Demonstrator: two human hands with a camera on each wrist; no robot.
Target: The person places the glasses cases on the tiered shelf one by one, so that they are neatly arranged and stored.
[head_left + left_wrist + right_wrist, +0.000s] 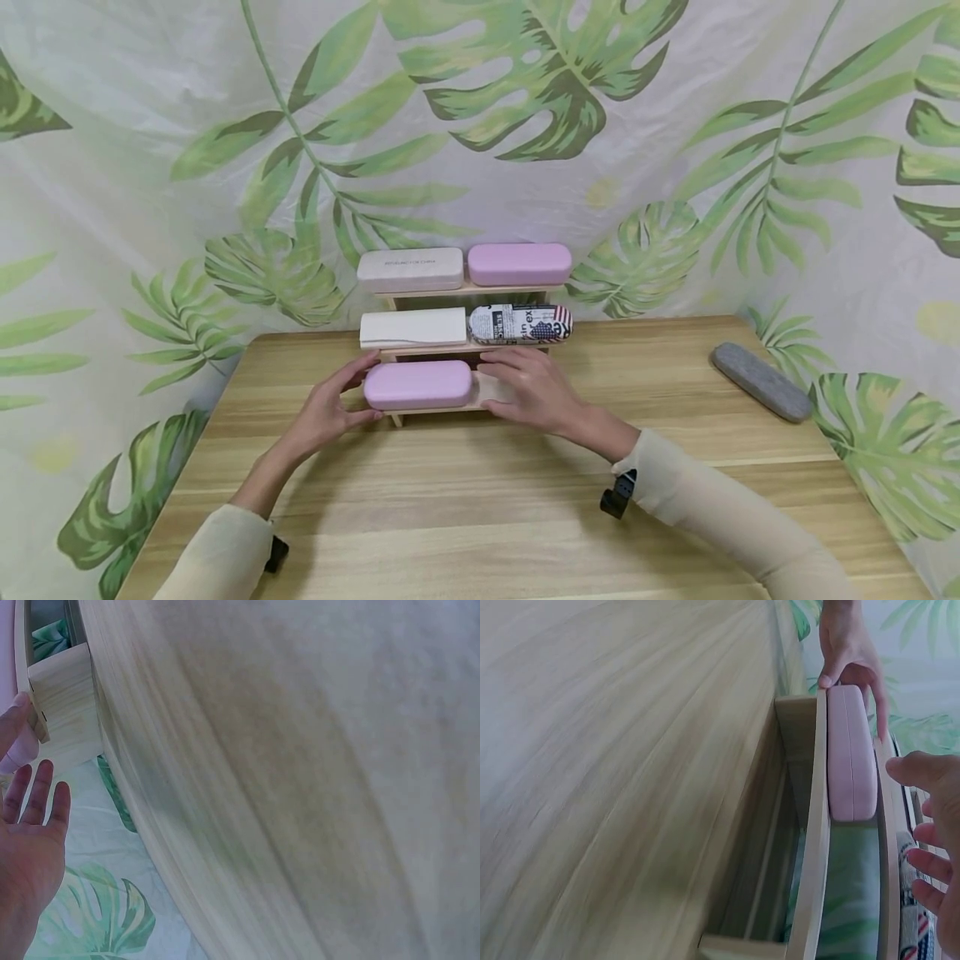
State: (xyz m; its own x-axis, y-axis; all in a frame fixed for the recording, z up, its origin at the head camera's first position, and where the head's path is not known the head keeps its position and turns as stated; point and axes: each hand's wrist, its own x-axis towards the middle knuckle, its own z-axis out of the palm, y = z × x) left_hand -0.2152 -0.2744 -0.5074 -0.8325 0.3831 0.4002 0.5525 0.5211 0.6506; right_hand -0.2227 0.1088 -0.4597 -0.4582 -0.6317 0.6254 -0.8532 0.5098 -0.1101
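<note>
A pink glasses case [417,384] lies on the left part of the lowest step of a small wooden tiered rack [396,419]. At its left end is my left hand [328,410], thumb by the rack's front edge and forefinger behind the case. Three fingers [39,796] of that hand stretch out straight in the left wrist view. My right hand [534,390] hovers over the right part of the same step, fingers loosely extended. A gap separates it from the case in the right wrist view, and nothing is in its grasp.
Above, the middle step holds a cream case [413,327] and a newspaper-print case [521,324]. On the top step are a whitish case [411,269] and another pink case [520,264]. A grey case [761,382] lies on the table [480,517] at right.
</note>
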